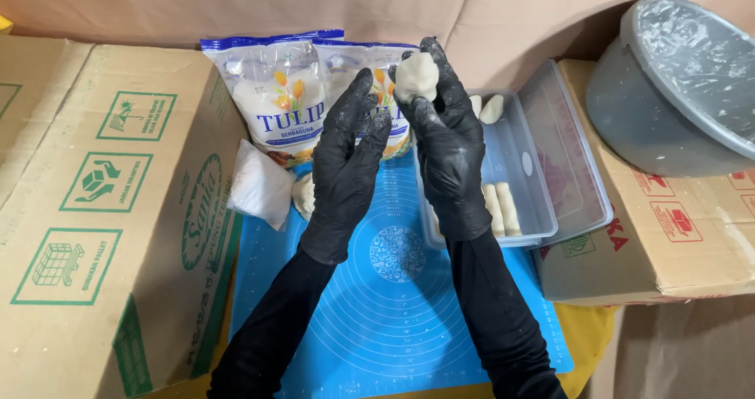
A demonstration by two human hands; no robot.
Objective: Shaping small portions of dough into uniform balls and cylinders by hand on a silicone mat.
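Fingers [429,57] grip one dough ball [415,77], two flour bags [277,92] behind

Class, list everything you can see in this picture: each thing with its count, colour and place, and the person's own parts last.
dough ball: one, off-white, in the right hand's fingertips
flour bags: two, white and blue, upright at the back
mat: one, blue, under the arms
small bag: one, white, at the mat's left edge
dough lump: one, pale, behind the left hand
tub: one, clear, right of the mat
dough rolls: several, pale, inside the tub
lid: one, clear, beside the tub
bowl: one, grey, tilted, top right
boxes: cardboard, brown, both sides
left hand: black glove, open, empty
right hand: black glove, raised
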